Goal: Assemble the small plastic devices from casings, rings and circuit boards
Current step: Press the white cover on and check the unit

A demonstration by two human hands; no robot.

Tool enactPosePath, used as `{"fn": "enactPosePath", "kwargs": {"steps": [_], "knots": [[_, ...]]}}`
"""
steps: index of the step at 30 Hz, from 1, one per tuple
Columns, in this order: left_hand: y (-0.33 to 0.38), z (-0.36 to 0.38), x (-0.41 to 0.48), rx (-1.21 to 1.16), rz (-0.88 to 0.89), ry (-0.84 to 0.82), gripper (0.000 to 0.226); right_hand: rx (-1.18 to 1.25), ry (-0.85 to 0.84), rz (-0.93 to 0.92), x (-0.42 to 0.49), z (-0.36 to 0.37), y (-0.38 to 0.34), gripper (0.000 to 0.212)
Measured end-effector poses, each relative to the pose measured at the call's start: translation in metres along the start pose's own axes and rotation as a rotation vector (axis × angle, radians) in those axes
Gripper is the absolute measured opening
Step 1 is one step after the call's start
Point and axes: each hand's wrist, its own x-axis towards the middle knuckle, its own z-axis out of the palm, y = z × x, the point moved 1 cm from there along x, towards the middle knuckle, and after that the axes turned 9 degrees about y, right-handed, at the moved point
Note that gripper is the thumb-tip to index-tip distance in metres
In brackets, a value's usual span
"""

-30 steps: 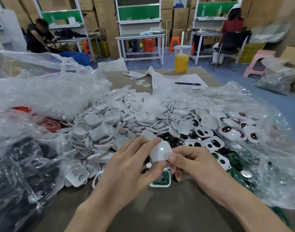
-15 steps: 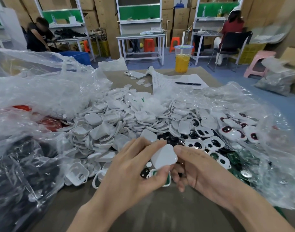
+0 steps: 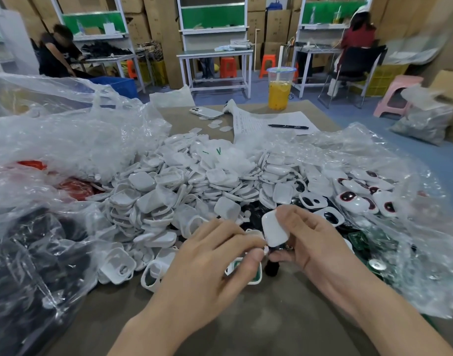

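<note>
Casing [image 3: 273, 228] is gripped by right hand [image 3: 315, 245] above bench [image 3: 246, 317], at the near edge of pile [image 3: 194, 186]. A small part [image 3: 266, 250], type not discernible, is pinched by left hand [image 3: 212, 258] at casing's lower edge. Risk judged: if the pinch slips during seating, part would be lost into pile

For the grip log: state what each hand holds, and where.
Right hand pinches the white casing by its top and bottom ends. Left hand pinches a tiny piece beside it; what, cannot be told.
</note>
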Motion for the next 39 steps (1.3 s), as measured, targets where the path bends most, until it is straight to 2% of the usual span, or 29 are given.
{"fn": "enactPosePath", "kwargs": {"steps": [4, 8, 14, 20, 25, 28, 30, 32, 35, 39], "knots": [[-0.002, -0.002, 0.001, -0.053, -0.096, 0.033, 0.023, -0.082, -0.081, -0.044, -0.002, -0.001, 0.003, 0.042], [-0.005, -0.002, 0.003, -0.016, -0.008, -0.058, 0.021, -0.208, -0.119, -0.077, -0.003, -0.003, 0.004, 0.042], [-0.007, -0.004, 0.002, 0.043, -0.011, -0.117, 0.019, -0.29, -0.208, -0.037, -0.005, -0.009, -0.002, 0.044], [-0.006, -0.007, 0.001, -0.023, -0.149, -0.11, 0.019, -0.305, -0.146, -0.062, -0.005, -0.007, 0.001, 0.029], [-0.01, -0.008, -0.003, -0.012, -0.143, -0.163, 0.014, -0.384, -0.133, -0.099, -0.006, -0.007, 0.002, 0.03], [-0.022, -0.014, -0.009, -0.036, -0.186, -0.182, 0.013, -0.471, -0.072, -0.191, -0.007, -0.006, 0.003, 0.031], [-0.03, -0.019, -0.014, -0.055, -0.212, -0.203, 0.013, -0.591, -0.026, -0.279, -0.01, -0.009, 0.003, 0.032], [-0.035, -0.022, -0.019, -0.028, -0.198, -0.239, 0.014, -0.831, -0.016, -0.378, -0.013, -0.013, 0.003, 0.035], [-0.037, -0.022, -0.023, 0.0, -0.201, -0.287, 0.018, -1.192, -0.132, -0.483, -0.015, -0.014, 0.004, 0.046], [-0.034, -0.02, -0.023, 0.008, -0.213, -0.322, 0.018, -1.406, -0.259, -0.508, -0.012, -0.012, 0.008, 0.058]]}}
